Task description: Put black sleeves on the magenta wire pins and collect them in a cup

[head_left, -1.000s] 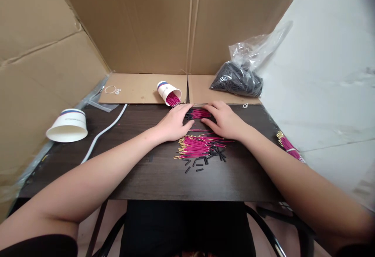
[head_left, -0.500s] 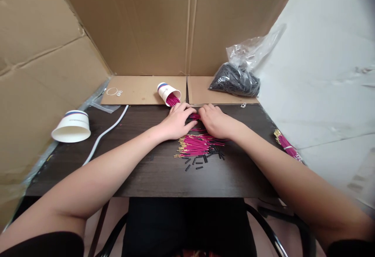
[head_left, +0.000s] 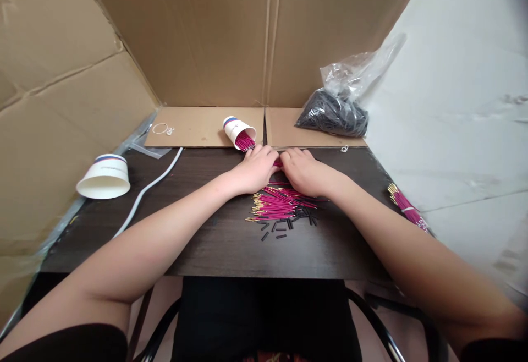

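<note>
My left hand [head_left: 258, 168] lies curled at the back of the pile, its fingers and thumb drawn together on magenta wires [head_left: 278, 162]. From the other side my right hand [head_left: 303, 171] closes on the same wires, its fingertips close to the left ones. How many wires they hold is hidden. Just in front of both hands, a heap of magenta wires with gold-coloured tips [head_left: 272, 206] is spread on the table. Short black tubes [head_left: 281, 236] are scattered along its near edge. Behind my left hand, a tipped paper cup [head_left: 235, 127] holds more magenta wires.
Another paper cup [head_left: 103, 177] lies on its side at the left, near a white cable [head_left: 142, 191]. A clear bag of black pieces [head_left: 334, 113] rests on cardboard [head_left: 190, 125] at the back. A tied wire bundle [head_left: 406, 208] sits at the right edge.
My left thumb and fingers have closed inward, covering more of the wires between my hands. My right hand has barely moved. The whole view has shifted slightly.
</note>
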Motion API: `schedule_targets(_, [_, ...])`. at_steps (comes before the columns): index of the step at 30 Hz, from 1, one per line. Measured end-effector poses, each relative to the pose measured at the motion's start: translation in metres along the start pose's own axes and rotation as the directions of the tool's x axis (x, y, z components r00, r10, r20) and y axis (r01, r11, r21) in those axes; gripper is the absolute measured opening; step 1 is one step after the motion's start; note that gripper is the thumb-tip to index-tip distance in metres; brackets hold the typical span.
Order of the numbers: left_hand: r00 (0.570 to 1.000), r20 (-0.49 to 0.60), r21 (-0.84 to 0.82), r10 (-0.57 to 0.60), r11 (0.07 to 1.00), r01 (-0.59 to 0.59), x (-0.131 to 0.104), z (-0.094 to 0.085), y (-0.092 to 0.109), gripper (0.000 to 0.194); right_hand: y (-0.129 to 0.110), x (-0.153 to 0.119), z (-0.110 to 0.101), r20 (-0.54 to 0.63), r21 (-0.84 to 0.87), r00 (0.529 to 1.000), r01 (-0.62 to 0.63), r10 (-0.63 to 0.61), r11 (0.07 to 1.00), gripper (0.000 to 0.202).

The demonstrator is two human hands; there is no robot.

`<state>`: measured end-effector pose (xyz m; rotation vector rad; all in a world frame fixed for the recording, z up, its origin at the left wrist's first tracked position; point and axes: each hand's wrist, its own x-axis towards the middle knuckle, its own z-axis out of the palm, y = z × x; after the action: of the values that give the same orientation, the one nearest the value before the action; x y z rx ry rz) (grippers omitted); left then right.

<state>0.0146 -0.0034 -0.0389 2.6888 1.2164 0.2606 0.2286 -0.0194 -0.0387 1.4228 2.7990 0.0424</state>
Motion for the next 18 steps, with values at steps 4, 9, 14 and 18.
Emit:
schedule_targets(4, [1.0,0.021,0.068,0.004,0.998,-0.006,0.0015,0.0009,0.0,0.027,0.0009,-0.0012,0.0001,-0.025,-0.001,1.0,0.008,-0.008,1.0,0.033])
schedule_targets(9, [0.998,0.064,0.101,0.023,0.994,-0.029,0.003,0.0011,0.0008,0.022,-0.0012,-0.0016,-0.0004,-0.015,-0.016,1.0,0.004,-0.004,1.0,0.033])
schedule_targets(14, [0.997,0.075,0.108,0.026,0.994,-0.034,0.0031,0.0011,0.0001,0.027,-0.0041,-0.0035,-0.0031,-0.021,-0.03,1.0,0.01,-0.01,1.0,0.034])
schedule_targets(18, [0.997,0.062,0.105,0.037,0.994,-0.043,0.0025,0.0008,-0.0013,0.027,-0.0053,-0.0054,-0.0066,-0.001,-0.022,1.0,0.01,-0.01,1.0,0.036])
